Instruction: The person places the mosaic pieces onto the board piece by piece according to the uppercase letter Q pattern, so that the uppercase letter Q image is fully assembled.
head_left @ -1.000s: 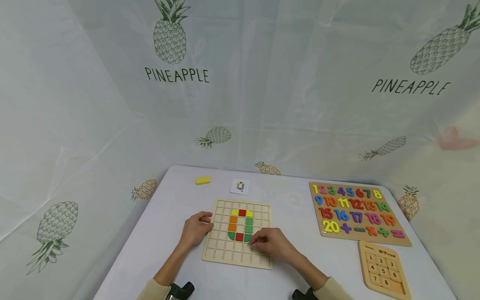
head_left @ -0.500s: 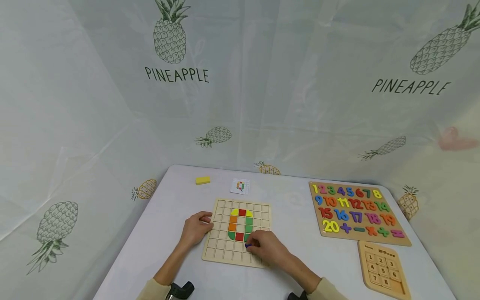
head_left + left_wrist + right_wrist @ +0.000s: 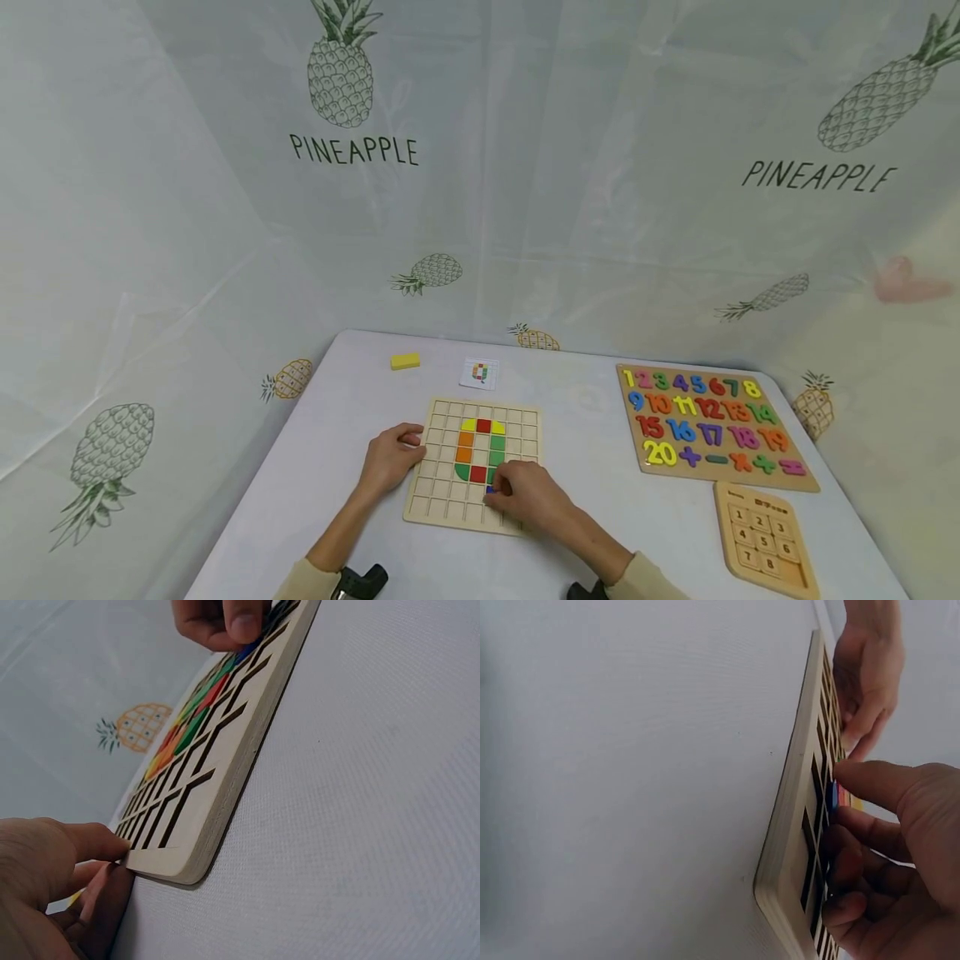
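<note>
A light wooden grid board (image 3: 442,500) lies flat on the table, with yellow, red, orange and green tiles set in a ring. My left hand (image 3: 392,458) holds the board's left edge, its thumb on the rim in the left wrist view and the other fingers bent beside it. Over the lower right of the ring, my right hand (image 3: 531,493) pinches a small blue tile (image 3: 832,796) between thumb and finger, at a cell just below the green corner tile. Most of the blue tile is hidden by the fingers.
A small pattern card (image 3: 479,373) and a yellow block (image 3: 405,361) lie beyond the board. To the right are a colourful number puzzle (image 3: 708,427) and a wooden sliding number puzzle (image 3: 763,533). A pineapple-print curtain (image 3: 570,208) hangs behind the table.
My right hand has moved slightly left with the blue tile, which has gone from beside the green corner to the cell below it. The left hand has stayed put.
</note>
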Motion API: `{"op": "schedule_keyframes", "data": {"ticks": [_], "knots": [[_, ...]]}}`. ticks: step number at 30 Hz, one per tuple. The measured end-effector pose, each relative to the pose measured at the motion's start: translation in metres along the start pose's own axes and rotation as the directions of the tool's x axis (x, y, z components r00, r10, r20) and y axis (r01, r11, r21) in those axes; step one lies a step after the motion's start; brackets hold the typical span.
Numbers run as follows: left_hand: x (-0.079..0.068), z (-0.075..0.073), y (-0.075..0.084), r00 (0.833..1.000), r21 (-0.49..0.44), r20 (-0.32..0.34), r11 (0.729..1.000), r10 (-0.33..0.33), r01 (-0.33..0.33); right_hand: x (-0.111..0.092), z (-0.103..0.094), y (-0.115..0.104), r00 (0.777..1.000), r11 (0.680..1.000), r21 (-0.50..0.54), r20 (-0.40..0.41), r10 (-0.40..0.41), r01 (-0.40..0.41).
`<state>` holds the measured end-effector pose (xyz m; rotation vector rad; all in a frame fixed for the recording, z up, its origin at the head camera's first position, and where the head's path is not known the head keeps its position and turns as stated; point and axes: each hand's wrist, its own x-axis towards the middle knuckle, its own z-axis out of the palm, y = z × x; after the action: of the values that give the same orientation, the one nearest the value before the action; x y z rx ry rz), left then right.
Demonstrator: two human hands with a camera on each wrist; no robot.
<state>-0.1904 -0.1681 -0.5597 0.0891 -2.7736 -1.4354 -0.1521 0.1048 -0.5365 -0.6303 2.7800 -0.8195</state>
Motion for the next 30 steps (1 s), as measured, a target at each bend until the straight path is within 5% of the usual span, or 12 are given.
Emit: {"op": "schedule_keyframes", "data": {"ticks": [11,30], "knots": [[-0.0003,0.0005,0.0,1.0,0.006,-0.003,1.0,-0.007,0.007,-0.0018,0.0057,-0.0056,0.998,0.994,-0.111,-0.061,-0.015,0.008],[-0.0012,0.0005,0.0013,1.0,0.007,-0.011,1.0,0.005,-0.005,-0.0015,0.005,-0.0048,0.998,0.995,-0.096,-0.058,-0.015,0.01]]}}
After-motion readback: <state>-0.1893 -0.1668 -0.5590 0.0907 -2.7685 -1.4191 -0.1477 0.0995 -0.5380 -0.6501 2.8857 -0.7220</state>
